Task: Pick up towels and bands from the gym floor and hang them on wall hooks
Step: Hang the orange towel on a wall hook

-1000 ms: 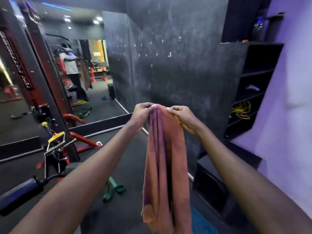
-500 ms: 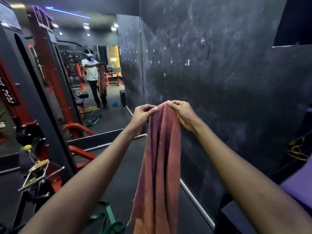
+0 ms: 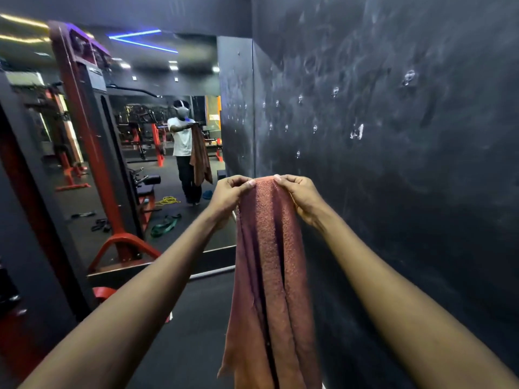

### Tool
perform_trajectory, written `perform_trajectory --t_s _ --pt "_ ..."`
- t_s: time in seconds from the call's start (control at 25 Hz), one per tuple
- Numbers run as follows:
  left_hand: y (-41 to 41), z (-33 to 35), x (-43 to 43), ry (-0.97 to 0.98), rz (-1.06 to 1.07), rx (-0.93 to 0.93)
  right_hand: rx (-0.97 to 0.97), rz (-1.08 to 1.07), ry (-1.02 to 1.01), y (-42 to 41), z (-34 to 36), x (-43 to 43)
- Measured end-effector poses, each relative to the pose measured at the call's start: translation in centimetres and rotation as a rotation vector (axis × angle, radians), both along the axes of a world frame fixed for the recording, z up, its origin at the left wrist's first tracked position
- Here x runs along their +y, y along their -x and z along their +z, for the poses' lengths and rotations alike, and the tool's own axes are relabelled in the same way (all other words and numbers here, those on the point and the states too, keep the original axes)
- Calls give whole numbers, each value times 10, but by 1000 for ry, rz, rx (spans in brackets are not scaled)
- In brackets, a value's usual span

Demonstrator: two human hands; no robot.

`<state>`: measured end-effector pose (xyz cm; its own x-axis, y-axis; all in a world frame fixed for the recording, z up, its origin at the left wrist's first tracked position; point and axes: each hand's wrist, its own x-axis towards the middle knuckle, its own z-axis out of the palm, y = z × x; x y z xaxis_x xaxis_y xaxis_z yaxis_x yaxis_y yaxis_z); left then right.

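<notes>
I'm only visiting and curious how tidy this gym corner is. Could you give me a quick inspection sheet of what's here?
Surface: dark gym floor.
Job's things: reddish towel hanging in long folds, not yet hung; small hooks on the dark wall, those in view bare.
Clutter: green band on the floor, seen in the mirror.
Hands: left hand and right hand both pinch the towel's top edge, close together.
Cables: coiled yellow cord on the floor, seen in the mirror.
Surroundings: red machine frame on the left.
</notes>
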<state>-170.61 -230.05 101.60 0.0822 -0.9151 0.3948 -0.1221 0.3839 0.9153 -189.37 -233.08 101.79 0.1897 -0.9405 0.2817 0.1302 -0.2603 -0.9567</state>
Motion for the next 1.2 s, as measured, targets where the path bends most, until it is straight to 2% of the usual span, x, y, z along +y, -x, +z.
perform_trajectory --t_s 0.32,0.48,0.72,0.88,1.2 --pt "-72 -6 -284 86 -9 14 -13 15 54 -71 5 -264" --pt "-94 8 -412 54 -48 56 -15 -11 53 -99 20 -392" --pt "-127 28 -616 134 17 -19 -38 -52 68 -134 33 -588" --pt "-150 43 -740 150 -4 8 21 -28 146 -155 46 -698" --pt "-197 74 -961 188 -62 98 155 -309 222 -216 79 -907"
